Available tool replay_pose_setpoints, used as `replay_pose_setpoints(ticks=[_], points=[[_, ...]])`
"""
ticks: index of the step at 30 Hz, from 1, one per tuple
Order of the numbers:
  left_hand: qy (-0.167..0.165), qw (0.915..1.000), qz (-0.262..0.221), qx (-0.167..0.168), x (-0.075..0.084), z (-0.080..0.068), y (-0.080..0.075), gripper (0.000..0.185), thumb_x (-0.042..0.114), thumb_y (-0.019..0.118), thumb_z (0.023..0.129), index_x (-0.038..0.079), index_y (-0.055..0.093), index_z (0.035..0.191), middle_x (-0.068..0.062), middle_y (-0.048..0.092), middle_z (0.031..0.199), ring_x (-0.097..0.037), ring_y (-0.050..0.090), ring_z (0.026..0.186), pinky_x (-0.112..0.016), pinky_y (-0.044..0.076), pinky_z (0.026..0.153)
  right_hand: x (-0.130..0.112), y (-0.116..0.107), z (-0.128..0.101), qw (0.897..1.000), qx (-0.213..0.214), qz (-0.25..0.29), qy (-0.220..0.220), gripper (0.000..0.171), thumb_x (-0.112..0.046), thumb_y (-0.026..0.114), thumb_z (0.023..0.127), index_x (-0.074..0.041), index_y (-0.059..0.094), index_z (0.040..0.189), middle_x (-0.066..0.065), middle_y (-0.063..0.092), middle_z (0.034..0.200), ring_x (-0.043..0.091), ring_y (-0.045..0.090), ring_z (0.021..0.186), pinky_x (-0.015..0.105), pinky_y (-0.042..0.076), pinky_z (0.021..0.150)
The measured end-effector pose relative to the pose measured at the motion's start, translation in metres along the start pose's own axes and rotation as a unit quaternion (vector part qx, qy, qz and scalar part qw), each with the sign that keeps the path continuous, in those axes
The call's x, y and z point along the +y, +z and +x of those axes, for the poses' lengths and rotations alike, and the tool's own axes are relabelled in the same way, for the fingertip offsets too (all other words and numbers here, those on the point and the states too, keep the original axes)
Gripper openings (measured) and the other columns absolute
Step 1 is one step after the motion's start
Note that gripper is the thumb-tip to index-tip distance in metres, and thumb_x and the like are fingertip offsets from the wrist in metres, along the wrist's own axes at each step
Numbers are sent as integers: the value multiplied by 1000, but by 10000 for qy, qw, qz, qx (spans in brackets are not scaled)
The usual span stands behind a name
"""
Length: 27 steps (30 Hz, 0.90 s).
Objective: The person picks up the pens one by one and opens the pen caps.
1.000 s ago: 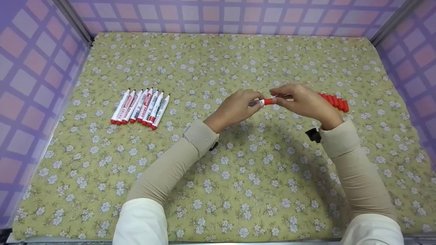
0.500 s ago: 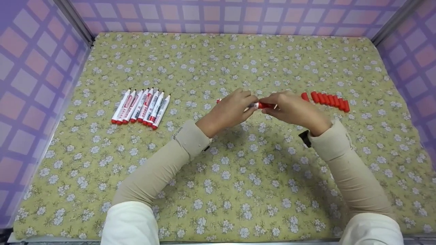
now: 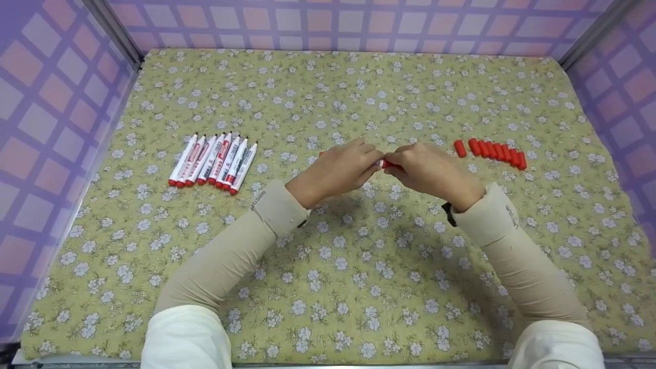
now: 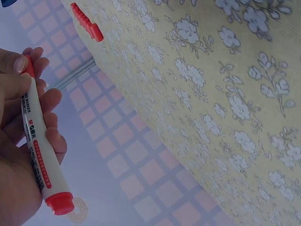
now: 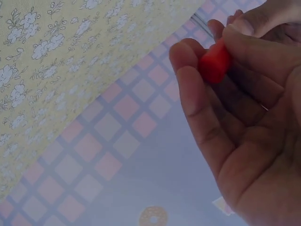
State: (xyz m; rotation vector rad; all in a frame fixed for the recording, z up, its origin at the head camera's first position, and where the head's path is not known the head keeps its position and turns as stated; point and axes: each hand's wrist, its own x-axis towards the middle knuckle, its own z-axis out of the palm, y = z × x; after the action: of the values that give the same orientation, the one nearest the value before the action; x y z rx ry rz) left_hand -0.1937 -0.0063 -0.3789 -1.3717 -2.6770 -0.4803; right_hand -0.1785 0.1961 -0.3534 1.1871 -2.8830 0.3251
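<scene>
A white marker [image 4: 38,136] with red lettering and a red end plug lies across my left hand [image 3: 335,171], whose fingers curl round its barrel. My right hand [image 3: 435,171] pinches a red marker cap [image 5: 215,62] between thumb and fingers. In the left wrist view the cap meets the barrel's upper end, in line with it; how far it is pushed on is hidden by fingertips. From above, both hands almost touch, covering most of the marker.
Several uncapped white markers [image 3: 212,161] lie side by side at the left, tips away from me. At the right is a row of several red caps [image 3: 497,151], with one single cap [image 3: 459,148] just left of it. Flowered cloth [image 3: 328,287] covers the table; checked walls [image 3: 333,23] enclose it.
Both hands have shifted left and slightly nearer to me, and have drawn closer together over the marker and cap. The single cap and whole cap row now show beside my right hand.
</scene>
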Motion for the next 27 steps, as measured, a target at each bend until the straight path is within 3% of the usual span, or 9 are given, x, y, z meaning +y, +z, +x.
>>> replay_pose_setpoints(ticks=[9, 14, 27], points=[[188, 9998, 15, -14, -3, -4, -3, 25, 19, 48, 102, 5, 66, 110, -9, 65, 93, -18, 57, 74, -29, 48, 64, -2, 6, 2, 9971, 336, -460, -498, 20, -10, 60, 94, -3, 61, 75, 4, 48, 55, 11, 35, 44, 24, 32, 47], [178, 9997, -125, -147, -4, -5, -3, 26, 19, 48, 101, 5, 67, 111, -8, 64, 87, -15, 51, 65, -27, 42, 60, -1, 11, 1, 9945, 479, -572, -741, 22, -10, 57, 96, -4, 57, 75, 2, 40, 52, 10, 27, 44, 23, 25, 46], [-31, 9991, -313, -285, -3, -4, -2, 29, 19, 46, 102, 6, 68, 116, -7, 63, 87, -12, 47, 61, -25, 39, 56, 1, 22, -1, 9878, 889, -712, -1058, 19, -7, 61, 93, -2, 59, 76, 5, 49, 54, 13, 36, 46, 25, 33, 47]])
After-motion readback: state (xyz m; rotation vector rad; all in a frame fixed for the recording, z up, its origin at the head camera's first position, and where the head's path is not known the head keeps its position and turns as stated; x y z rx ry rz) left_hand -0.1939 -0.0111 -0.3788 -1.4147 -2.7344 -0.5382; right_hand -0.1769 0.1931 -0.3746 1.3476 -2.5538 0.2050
